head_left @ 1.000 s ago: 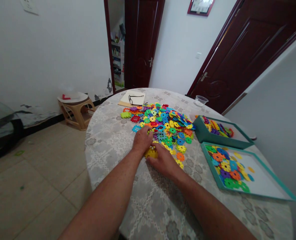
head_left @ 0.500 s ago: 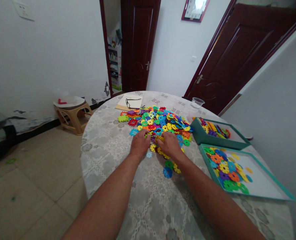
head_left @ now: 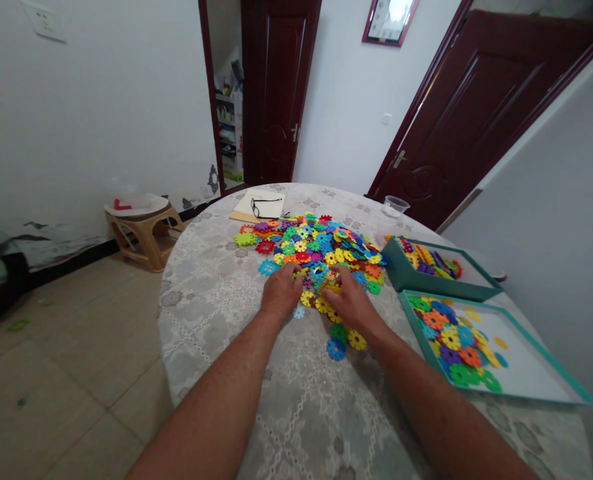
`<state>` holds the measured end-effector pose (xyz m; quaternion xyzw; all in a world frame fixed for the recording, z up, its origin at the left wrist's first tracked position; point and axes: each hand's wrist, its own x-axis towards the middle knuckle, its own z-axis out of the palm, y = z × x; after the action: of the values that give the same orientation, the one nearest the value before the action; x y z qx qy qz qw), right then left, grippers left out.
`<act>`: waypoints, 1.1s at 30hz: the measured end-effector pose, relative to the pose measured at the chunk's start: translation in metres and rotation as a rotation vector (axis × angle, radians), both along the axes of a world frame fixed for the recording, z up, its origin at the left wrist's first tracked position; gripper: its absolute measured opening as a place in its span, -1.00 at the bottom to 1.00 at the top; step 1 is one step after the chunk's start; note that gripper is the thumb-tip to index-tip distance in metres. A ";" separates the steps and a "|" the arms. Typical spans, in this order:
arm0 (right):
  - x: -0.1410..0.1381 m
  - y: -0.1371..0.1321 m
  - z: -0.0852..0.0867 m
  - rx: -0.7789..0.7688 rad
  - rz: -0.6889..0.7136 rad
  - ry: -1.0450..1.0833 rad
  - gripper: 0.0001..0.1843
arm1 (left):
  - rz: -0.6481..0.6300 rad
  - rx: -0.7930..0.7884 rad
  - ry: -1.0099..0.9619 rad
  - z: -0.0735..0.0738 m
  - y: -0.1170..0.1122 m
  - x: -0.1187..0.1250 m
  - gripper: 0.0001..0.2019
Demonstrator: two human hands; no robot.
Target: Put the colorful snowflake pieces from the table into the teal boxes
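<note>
Yellow, blue, green, red, orange and purple notched discs (head_left: 302,245): one loose heap, centre of a grey patterned tablecloth (head_left: 216,313). Left hand (head_left: 281,292): at the heap's near edge, fingers curled inward; any hold cannot be told. Right hand (head_left: 350,301): thumb and fingers parted, yellow discs (head_left: 333,286) between them; whether gripped cannot be told. Blue disc (head_left: 335,349): nearer the wearer, beside a green disc (head_left: 339,331). Teal tray (head_left: 546,353): right, partly filled with more discs.

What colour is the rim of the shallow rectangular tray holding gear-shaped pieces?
Teal green; the shallow rectangular tray's rim shows best in the head view.
</note>
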<state>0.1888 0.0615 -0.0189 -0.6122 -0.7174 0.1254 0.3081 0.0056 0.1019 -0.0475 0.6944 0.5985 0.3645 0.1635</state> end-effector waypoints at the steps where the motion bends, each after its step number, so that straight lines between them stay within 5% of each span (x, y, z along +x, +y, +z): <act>1: 0.005 0.001 0.002 -0.018 -0.011 0.041 -0.50 | -0.004 0.005 0.004 0.000 0.000 0.000 -0.87; 7: 0.022 0.025 0.013 -0.120 -0.092 0.137 -0.64 | 0.015 -0.019 0.041 0.003 -0.001 0.000 -0.87; 18: -0.005 0.050 0.013 -0.188 -0.085 0.021 -0.76 | 0.023 -0.067 0.163 -0.004 0.000 0.002 -0.82; 27: 0.000 0.043 0.008 -0.175 -0.112 0.254 -0.55 | 0.004 -0.063 0.101 -0.004 0.000 0.002 -0.84; 33: 0.016 0.018 0.014 -0.182 -0.139 0.516 -0.35 | -0.056 -0.089 -0.237 0.011 -0.003 0.001 -0.93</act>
<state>0.2048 0.0799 -0.0051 -0.6329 -0.5571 0.3196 0.4323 0.0065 0.0990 -0.0369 0.6551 0.5709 0.4123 0.2737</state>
